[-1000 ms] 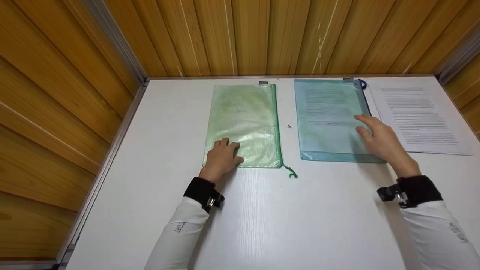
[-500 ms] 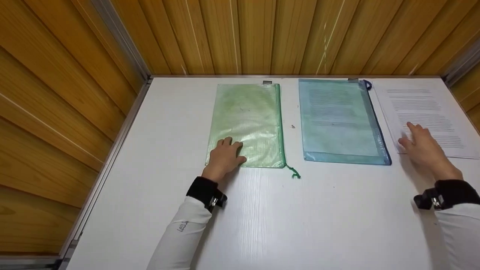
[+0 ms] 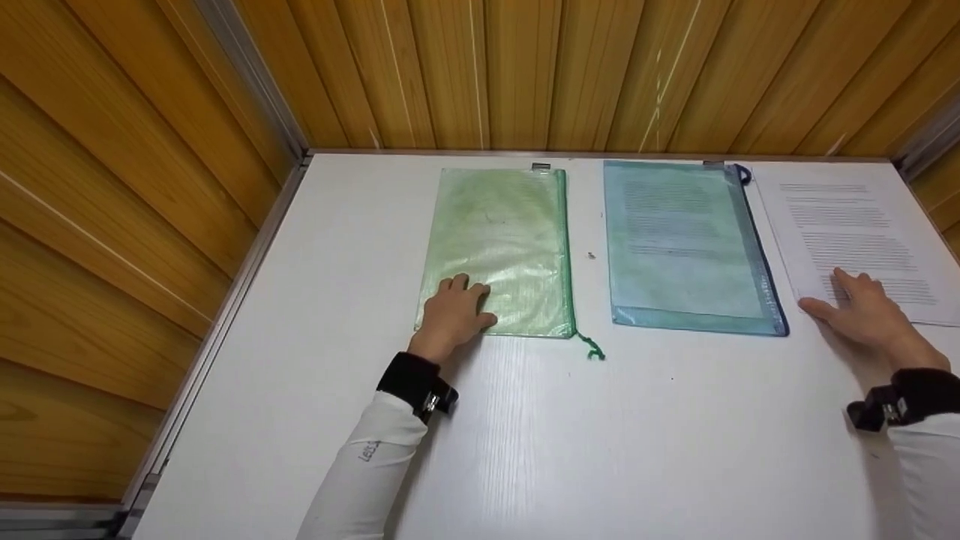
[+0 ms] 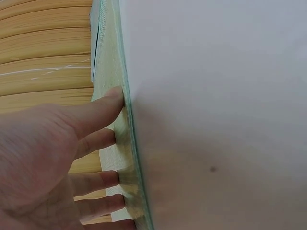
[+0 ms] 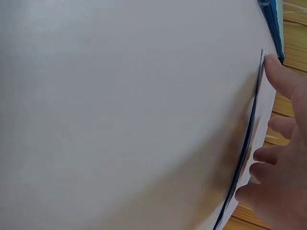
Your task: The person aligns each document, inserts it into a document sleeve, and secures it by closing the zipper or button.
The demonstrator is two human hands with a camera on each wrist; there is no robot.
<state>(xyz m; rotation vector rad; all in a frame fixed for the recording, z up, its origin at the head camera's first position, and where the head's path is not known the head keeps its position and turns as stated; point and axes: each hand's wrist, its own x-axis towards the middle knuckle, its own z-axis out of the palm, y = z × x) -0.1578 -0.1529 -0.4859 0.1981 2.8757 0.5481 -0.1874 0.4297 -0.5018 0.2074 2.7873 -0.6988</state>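
Note:
A translucent green zip pouch lies flat on the white table, its green zip and cord on the right side. My left hand rests on its lower left part with fingers spread. In the left wrist view, the thumb and fingertips touch the pouch close to its near edge. Farther right lies a stack of printed papers, where my right hand touches the near part. The right wrist view has the thumb at the corner of the stack and the other fingers over its top sheet.
Between the green pouch and the papers lies a blue translucent zip pouch with a printed sheet showing through. Wood-patterned walls stand along the back and left of the table.
My right hand has moved right, from over the blue pouch to the papers, and come down at their near edge. My left hand stays on the green pouch; the view shifts slightly.

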